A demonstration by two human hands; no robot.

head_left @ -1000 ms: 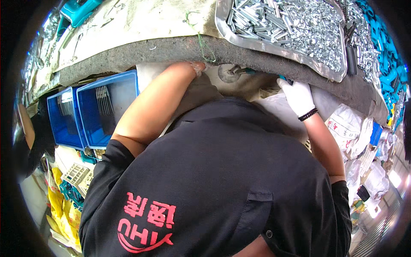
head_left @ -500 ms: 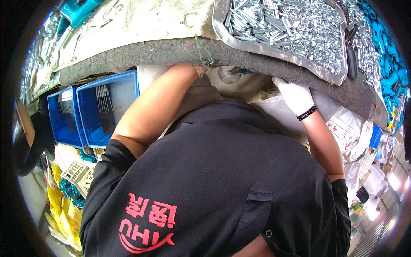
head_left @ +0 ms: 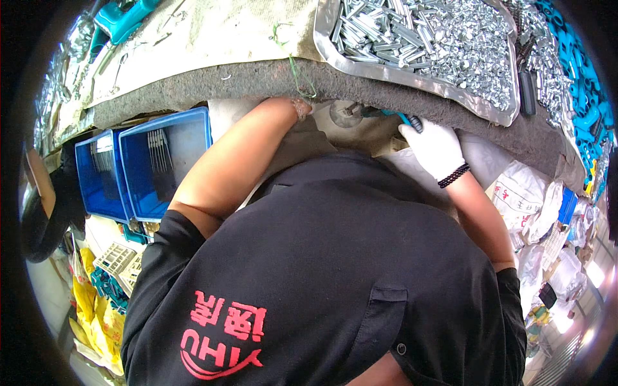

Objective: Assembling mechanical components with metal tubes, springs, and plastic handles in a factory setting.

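Under the bench's front edge: our gloved right hand (head_left: 435,149) clamps a teal-handled tool (head_left: 403,119); left hand's fingers hidden, state unknowable.

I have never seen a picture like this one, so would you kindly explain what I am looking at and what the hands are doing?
This is one wide fisheye view from a camera on a person's head, looking down, so edges bend. The dark mass is the person's black shirt. Both arms reach forward under the table edge. The left hand is mostly hidden beneath that edge, so what it holds cannot be told. The right hand, in a white glove, grips a blue-handled tool. On the table sits a metal tray of silvery small parts. Blue bins stand below on the left.
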